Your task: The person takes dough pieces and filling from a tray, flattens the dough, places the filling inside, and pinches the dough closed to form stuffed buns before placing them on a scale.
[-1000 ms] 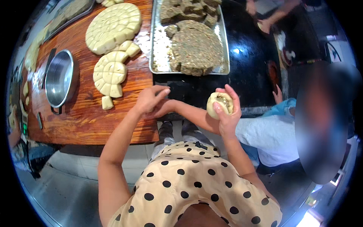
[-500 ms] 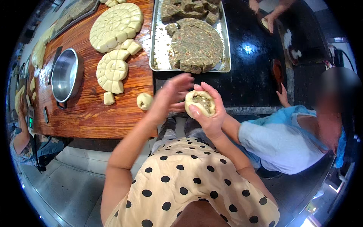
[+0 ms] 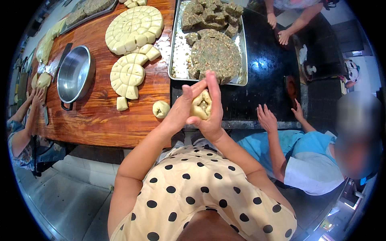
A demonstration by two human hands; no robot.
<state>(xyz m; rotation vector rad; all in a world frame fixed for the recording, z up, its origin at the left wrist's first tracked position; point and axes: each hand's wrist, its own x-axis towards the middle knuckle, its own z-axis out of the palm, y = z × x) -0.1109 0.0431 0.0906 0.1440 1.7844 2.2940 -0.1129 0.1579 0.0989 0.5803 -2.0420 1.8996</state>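
Note:
A ball of pale dough (image 3: 197,110) is held between my two hands, its gathered rim partly open over a brownish filling. My left hand (image 3: 183,106) presses against its left side. On the other side my right hand (image 3: 214,105) cups it, fingers pointing away from me and thumb at the near edge. To the left, a closed round dough ball (image 3: 161,109) rests near the wooden table's edge. Just beyond my fingertips stands a metal tray (image 3: 173,74) with a round, scored slab of speckled filling (image 3: 217,56) and stacked filling chunks (image 3: 209,16).
Cut dough pieces form a large disc (image 3: 134,30) and a smaller cluster (image 3: 128,76) on the wooden table (image 3: 96,124). Left of them is a steel pot (image 3: 75,76). Co-workers' hands (image 3: 267,118) are at the black worktop (image 3: 261,44) on the right; another person works far left.
My left hand has come in against the dough, and the opening has narrowed around the filling. The co-worker at right now shows a raised hand. The whole view has shifted slightly.

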